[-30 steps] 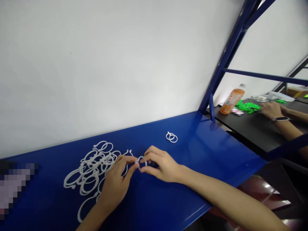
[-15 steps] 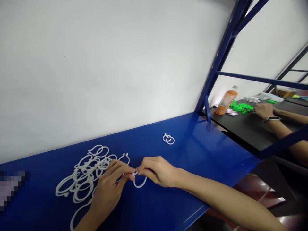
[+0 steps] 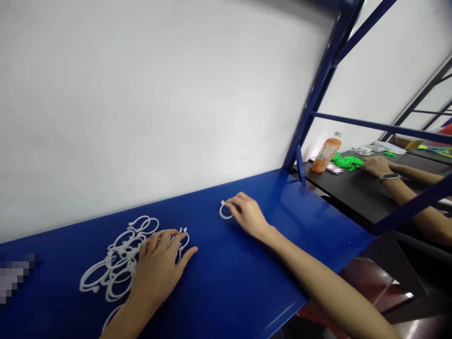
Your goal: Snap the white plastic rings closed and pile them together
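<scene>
One white ring is at the fingertips of the right hand, whose thumb and forefinger pinch it near its upper right edge. It is over the far part of the blue table, well to the right of and beyond the left hand. The ring's small knobbed end points away from the person, toward the wall; its outline is round, so no long axis stands out. The left hand is spread, palm down, over the right side of a tangled pile of white rings, thumb out to the right. To the right, on a black table, are a bottle, green pieces and another person's hand.
</scene>
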